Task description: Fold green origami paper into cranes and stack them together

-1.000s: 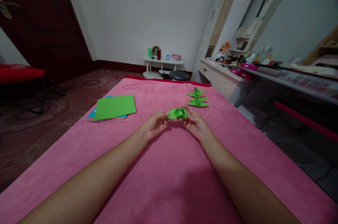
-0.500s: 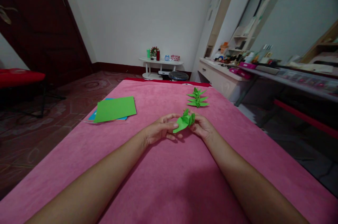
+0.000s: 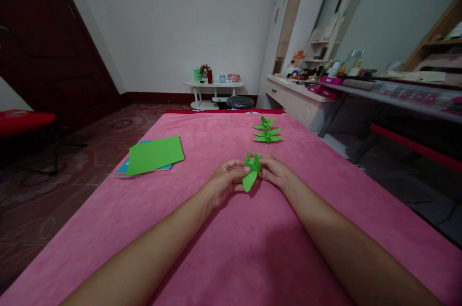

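A small folded green paper figure [image 3: 250, 174] sits between my two hands above the pink cloth [image 3: 224, 248]. My left hand [image 3: 224, 184] pinches its left side with curled fingers. From the right, my right hand [image 3: 275, 171] grips the same figure, fingers closed on it. Its lower flap points down toward me. Two finished green paper figures [image 3: 266, 130] lie farther back on the cloth, beyond my right hand.
A stack of paper sheets, green on top of blue [image 3: 154, 154], lies at the left of the cloth. A cluttered desk [image 3: 325, 92] runs along the right. A small white table [image 3: 213, 89] stands by the far wall, a red seat [image 3: 21, 121] at left.
The green figure has been turned in my hands from lying sideways to hanging flap-down. Both hands have drawn slightly nearer to me, and the view has shifted a little.
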A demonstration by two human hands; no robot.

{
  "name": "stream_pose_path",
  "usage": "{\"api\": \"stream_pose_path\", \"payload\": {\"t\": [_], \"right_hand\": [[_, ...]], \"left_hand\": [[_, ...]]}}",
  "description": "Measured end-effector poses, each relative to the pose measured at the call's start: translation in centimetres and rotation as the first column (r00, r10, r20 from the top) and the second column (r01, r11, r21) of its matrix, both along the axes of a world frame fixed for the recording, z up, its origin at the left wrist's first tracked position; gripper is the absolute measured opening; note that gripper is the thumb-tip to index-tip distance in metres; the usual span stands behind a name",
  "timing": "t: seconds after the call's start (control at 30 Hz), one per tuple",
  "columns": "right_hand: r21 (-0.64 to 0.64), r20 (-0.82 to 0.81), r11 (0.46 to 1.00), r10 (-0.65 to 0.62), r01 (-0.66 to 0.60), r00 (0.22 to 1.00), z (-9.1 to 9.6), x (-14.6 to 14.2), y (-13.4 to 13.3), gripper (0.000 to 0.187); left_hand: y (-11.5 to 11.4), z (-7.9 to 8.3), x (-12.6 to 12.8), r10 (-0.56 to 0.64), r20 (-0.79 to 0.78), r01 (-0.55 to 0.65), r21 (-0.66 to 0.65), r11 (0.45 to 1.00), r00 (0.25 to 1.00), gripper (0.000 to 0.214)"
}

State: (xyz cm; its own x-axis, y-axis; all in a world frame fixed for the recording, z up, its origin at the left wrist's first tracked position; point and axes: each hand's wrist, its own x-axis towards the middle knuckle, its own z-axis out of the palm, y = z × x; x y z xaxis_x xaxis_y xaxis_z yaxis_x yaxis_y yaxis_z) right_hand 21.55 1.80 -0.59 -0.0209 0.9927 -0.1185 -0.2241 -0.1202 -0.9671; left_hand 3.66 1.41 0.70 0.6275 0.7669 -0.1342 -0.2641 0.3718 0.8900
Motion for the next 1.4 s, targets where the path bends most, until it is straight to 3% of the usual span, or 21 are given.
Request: {"api": "stream_pose_path", "payload": {"t": [0.13,0.23,0.33,0.47,0.6,0.77,1.0,1.07,1.13,1.3,1.4], "right_hand": [[0.120,0.098,0.979,-0.179,0.167,0.979,0.6,-0.5,0.0,0.022],[0.365,0.260,0.896,-0.357,0.251,0.897,1.6,-0.8,-0.2,0.025],[0.612,0.486,0.785,-0.469,0.095,0.737,2.5,-1.6,-0.7,0.021],[0.691,0.578,0.723,-0.542,-0.013,0.611,2.8,-3.0,-1.6,0.017],[0.721,0.595,0.693,-0.605,-0.018,0.530,2.7,-3.5,-1.8,0.007],[0.740,0.611,0.667,-0.616,-0.084,0.498,2.8,-3.0,-1.8,0.008],[0.779,0.623,0.501,-0.685,-0.377,0.377,2.7,-1.4,-2.1,0.019],[0.780,0.617,0.472,-0.689,-0.411,0.380,2.6,-1.3,-2.1,0.017],[0.790,0.611,0.482,-0.663,-0.379,0.432,2.5,-1.5,-2.1,0.013],[0.798,0.514,0.585,-0.535,-0.145,0.671,2.3,-2.5,-1.7,0.008],[0.757,0.438,0.653,-0.506,-0.001,0.743,2.0,-2.7,-1.3,0.006]], "left_hand": [[0.6,-0.3,0.1,0.204,-0.042,-0.204,0.021,0.979,0.978,0.035],[1.0,-0.2,0.0,0.333,-0.084,-0.329,0.058,0.943,0.939,0.035],[1.2,-0.1,-0.1,0.420,-0.102,-0.411,0.100,0.906,0.902,0.031],[1.3,-0.3,-0.1,0.482,-0.115,-0.456,0.198,0.868,0.869,0.027],[1.3,-0.4,-0.1,0.475,-0.129,-0.437,0.240,0.867,0.871,0.027],[1.1,-0.1,-0.2,0.430,-0.159,-0.403,0.176,0.898,0.889,0.029],[1.0,0.0,-0.7,0.202,-0.133,-0.206,-0.019,0.978,0.970,0.031],[1.0,-0.1,-0.7,0.187,-0.123,-0.193,-0.037,0.981,0.975,0.031],[1.0,-0.1,-0.7,0.252,-0.137,-0.255,-0.003,0.967,0.958,0.030],[1.5,-0.4,-0.5,0.478,-0.112,-0.436,0.269,0.859,0.871,0.026],[1.7,-0.6,-0.5,0.552,-0.086,-0.453,0.476,0.754,0.829,0.024]]}}
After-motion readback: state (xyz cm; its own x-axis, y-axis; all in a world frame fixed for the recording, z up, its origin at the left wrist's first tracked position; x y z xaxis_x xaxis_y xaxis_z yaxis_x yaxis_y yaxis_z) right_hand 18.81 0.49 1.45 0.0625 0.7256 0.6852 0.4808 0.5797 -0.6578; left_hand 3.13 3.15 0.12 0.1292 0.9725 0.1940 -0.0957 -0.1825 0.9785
